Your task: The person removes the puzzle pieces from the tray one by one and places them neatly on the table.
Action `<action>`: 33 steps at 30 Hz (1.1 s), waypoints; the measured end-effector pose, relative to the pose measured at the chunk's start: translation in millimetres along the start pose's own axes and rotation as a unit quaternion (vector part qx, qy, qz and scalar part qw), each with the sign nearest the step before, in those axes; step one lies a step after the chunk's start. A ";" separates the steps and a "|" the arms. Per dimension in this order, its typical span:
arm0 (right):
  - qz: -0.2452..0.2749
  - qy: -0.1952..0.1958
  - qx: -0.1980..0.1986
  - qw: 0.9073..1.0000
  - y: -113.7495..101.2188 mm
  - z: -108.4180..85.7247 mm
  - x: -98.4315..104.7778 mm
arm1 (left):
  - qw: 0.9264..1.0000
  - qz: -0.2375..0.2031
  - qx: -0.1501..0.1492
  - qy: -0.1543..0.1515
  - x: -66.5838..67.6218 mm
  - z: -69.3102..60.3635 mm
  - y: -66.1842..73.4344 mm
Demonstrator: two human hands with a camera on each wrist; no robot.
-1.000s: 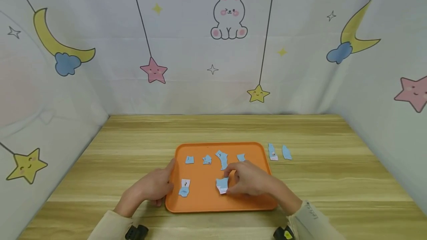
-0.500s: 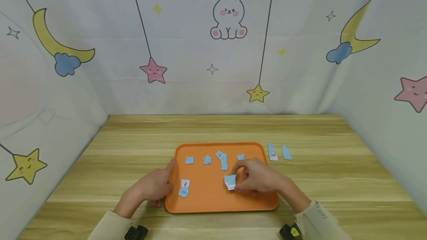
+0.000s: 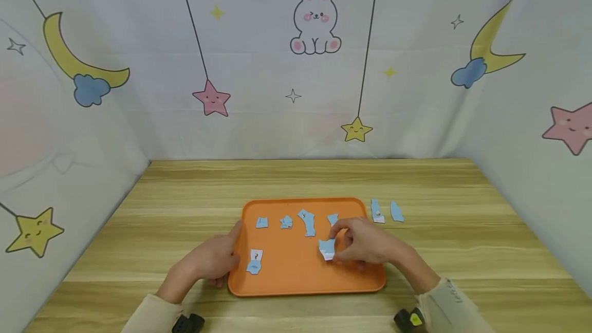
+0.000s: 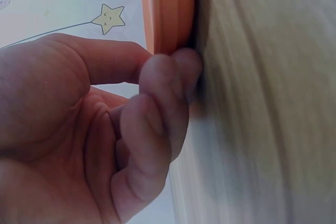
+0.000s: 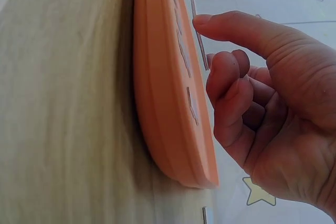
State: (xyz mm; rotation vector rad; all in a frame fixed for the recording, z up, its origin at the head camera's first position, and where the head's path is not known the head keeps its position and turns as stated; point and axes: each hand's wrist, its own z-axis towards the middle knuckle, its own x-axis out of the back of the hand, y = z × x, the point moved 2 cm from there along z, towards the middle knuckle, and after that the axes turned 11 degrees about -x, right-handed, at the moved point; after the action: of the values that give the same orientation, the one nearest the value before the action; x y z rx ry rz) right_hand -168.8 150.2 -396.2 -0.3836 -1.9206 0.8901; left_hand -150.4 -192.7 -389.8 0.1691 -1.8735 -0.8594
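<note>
My right hand (image 3: 365,240) pinches a blue-and-white puzzle piece (image 3: 327,248) between thumb and forefinger, over the right half of an orange tray (image 3: 287,287). Seen edge-on in the right wrist view, this thin piece (image 5: 199,32) is raised off the tray floor. My left hand (image 3: 215,257) holds the tray's left edge; the left wrist view shows its thumb and curled fingers (image 4: 165,74) at the rim. On the tray lie a white-and-blue piece (image 3: 254,262) at front left and a back row: a small piece (image 3: 262,222), a jagged one (image 3: 286,222), a long one (image 3: 309,223) and a partly covered one (image 3: 333,218).
Two more pieces lie on the wooden table (image 3: 462,251) beyond the tray's right back corner: a long blue one with a white end (image 3: 377,211) and a blue pointed one (image 3: 396,211). A white curtain (image 3: 259,66) printed with stars and moons surrounds the table.
My right hand has moved right and slightly back across the tray, carrying the pinched puzzle piece. The left hand stays at the tray's edge, and the other pieces keep their places.
</note>
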 end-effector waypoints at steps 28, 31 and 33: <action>-0.009 0.023 -0.004 1.000 19.4 -11.5 22.7 | 1.000 0.010 0.011 0.003 -0.9 0.3 0.0; -0.009 0.027 -0.009 1.000 22.0 -12.7 25.3 | 1.000 0.011 0.009 0.003 -0.8 0.1 0.3; -0.011 0.030 -0.012 0.999 23.8 -13.7 27.2 | 1.000 0.011 0.007 0.004 -0.7 0.2 0.6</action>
State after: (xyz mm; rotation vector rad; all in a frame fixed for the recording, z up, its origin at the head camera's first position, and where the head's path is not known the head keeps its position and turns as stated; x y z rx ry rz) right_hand -173.0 188.4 -392.3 -0.3990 -1.8785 0.8328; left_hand -150.1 -191.8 -390.0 0.1604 -1.8713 -0.8290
